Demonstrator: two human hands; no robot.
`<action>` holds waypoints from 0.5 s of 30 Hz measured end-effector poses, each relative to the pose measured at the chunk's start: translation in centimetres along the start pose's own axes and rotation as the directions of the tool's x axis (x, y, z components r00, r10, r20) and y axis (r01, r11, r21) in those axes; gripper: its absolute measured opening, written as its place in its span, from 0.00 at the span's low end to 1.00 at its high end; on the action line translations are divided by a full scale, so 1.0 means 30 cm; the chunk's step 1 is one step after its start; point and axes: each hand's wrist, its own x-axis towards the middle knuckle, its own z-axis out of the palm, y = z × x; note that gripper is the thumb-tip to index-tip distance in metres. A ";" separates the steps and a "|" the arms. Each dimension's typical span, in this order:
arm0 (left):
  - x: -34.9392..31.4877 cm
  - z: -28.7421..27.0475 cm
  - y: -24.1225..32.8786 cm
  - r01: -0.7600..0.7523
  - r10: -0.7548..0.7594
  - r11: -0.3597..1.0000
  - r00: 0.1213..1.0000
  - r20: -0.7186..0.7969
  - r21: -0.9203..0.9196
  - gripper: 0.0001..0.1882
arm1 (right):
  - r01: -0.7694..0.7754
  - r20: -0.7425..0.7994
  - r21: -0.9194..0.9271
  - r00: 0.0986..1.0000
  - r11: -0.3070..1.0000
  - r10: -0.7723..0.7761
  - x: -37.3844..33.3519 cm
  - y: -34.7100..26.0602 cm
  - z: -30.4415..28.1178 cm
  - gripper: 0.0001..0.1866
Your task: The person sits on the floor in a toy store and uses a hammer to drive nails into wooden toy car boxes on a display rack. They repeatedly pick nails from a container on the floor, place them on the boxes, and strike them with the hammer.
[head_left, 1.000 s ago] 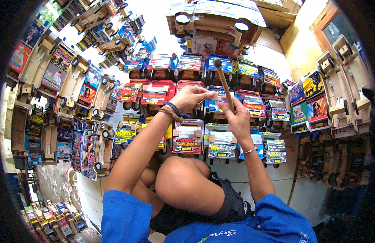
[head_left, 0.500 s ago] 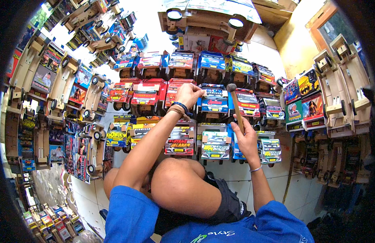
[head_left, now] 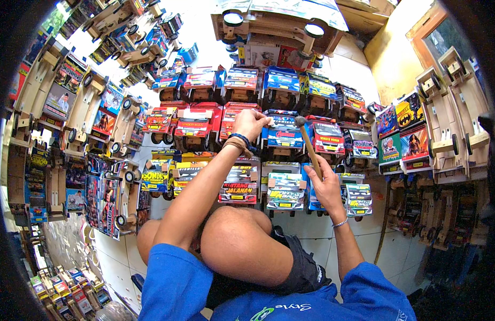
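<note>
My left hand (head_left: 250,125) reaches over the middle row of toy trucks, thumb and finger closed on a small pale piece (head_left: 270,122) that looks like wood. These fingertips are at the left edge of a blue toy truck (head_left: 282,138). In my right hand (head_left: 326,184) is a hammer (head_left: 310,145), gripped by its wooden handle. Its dark, rounded head is up, above the blue truck's right side and a short way from my left fingertips. Beside it on the right stands a red toy truck (head_left: 327,138). A white and green truck (head_left: 285,191) is nearer to me.
Rows of colourful toy trucks surround my hands, with a red one (head_left: 196,123) to the left. A larger wooden truck (head_left: 274,37) stands at the far side. Stacked trucks line the left (head_left: 82,112) and right (head_left: 445,112). Below are white floor tiles (head_left: 360,241) and my bent knee.
The hammer head has swung slightly left and down, closer to my left fingertips. My left hand stays nearly in place, still pinching the small piece.
</note>
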 end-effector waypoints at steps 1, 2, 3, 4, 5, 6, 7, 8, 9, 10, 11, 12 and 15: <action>0.000 0.000 0.001 0.000 0.000 1.000 1.000 -0.004 -0.002 0.18 | 0.026 -0.003 0.001 1.000 1.000 -0.026 0.000 -0.004 0.000 0.22; 0.000 -0.001 0.002 0.008 -0.008 1.000 1.000 0.013 -0.005 0.18 | 0.027 -0.002 -0.013 1.000 1.000 -0.027 -0.001 -0.009 -0.001 0.22; 0.002 -0.004 0.005 0.016 -0.016 1.000 0.999 0.029 -0.008 0.18 | 0.009 0.003 -0.037 1.000 0.999 -0.009 0.000 -0.013 -0.002 0.22; 0.002 -0.007 0.009 0.025 -0.024 1.000 0.999 0.044 -0.011 0.18 | 0.020 0.019 -0.045 1.000 0.999 -0.019 0.001 -0.018 -0.004 0.22; -0.001 -0.008 0.013 0.043 -0.042 0.999 0.998 0.043 -0.022 0.17 | 0.011 0.038 -0.063 0.999 0.998 -0.009 0.003 -0.022 -0.005 0.21; -0.004 -0.008 0.018 0.061 -0.060 0.998 0.997 0.043 -0.034 0.15 | -0.015 0.060 -0.089 0.998 0.996 0.021 0.006 -0.025 -0.006 0.21; -0.005 -0.009 0.021 0.079 -0.077 0.996 0.996 0.042 -0.045 0.14 | 0.012 0.065 -0.105 0.998 0.994 -0.005 0.008 -0.027 -0.006 0.20; -0.006 -0.008 0.024 0.081 -0.079 0.996 0.996 0.045 -0.048 0.14 | 0.021 0.073 -0.127 0.997 0.992 -0.012 0.011 -0.029 -0.005 0.20; -0.007 -0.009 0.024 0.084 -0.082 0.995 0.996 0.047 -0.051 0.14 | 0.024 0.085 -0.156 0.996 0.987 -0.010 0.017 -0.029 -0.003 0.19; -0.007 -0.009 0.022 0.093 -0.090 0.994 0.995 0.052 -0.064 0.14 | 0.113 0.054 -0.159 0.993 0.981 -0.106 0.023 -0.029 0.001 0.19; -0.007 -0.009 0.019 0.059 -0.057 0.997 0.998 0.036 -0.048 0.15 | 0.192 0.025 -0.169 0.981 0.967 -0.191 0.033 -0.028 0.008 0.19; -0.006 -0.009 0.016 0.030 -0.029 0.999 0.999 0.023 -0.043 0.16 | 0.233 0.002 -0.184 0.971 0.955 -0.237 0.039 -0.027 0.014 0.19; -0.002 -0.005 0.010 0.039 -0.038 0.998 0.999 0.023 -0.050 0.15 | 0.182 0.041 -0.170 0.983 0.969 -0.177 0.042 -0.024 0.012 0.20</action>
